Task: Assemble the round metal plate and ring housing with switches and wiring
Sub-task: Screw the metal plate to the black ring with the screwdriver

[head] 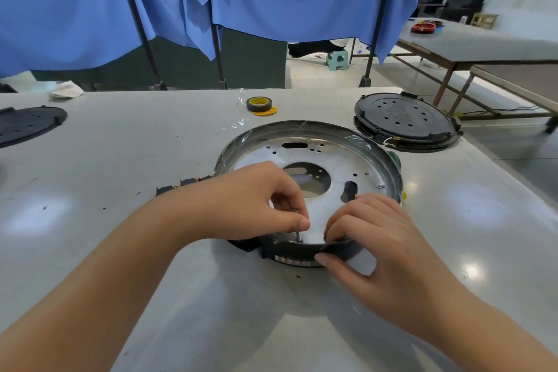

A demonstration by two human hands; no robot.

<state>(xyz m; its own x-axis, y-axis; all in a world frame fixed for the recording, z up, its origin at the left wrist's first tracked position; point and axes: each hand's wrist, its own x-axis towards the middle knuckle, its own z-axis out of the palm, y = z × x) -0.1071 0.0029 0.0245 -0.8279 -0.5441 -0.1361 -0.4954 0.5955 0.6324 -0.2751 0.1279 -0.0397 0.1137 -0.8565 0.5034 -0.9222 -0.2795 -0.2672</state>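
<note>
A dark ring housing (305,127) lies on the grey table, with the round metal plate (356,160) seated inside it. The plate has a large centre hole and several small holes. My left hand (256,199) is over the near left part of the plate, fingers curled, pinching a thin metal pin or screw (299,234) that stands upright by the near rim. My right hand (374,238) grips the near rim of the housing, fingers inside and thumb on the outer wall. Small black switch parts (181,184) lie left of the housing.
A black round lid with holes (407,124) lies at the back right, touching the housing. A roll of dark tape with a yellow core (259,104) sits behind it. Another black disc (27,124) is at the far left. Blue cloth hangs beyond the table.
</note>
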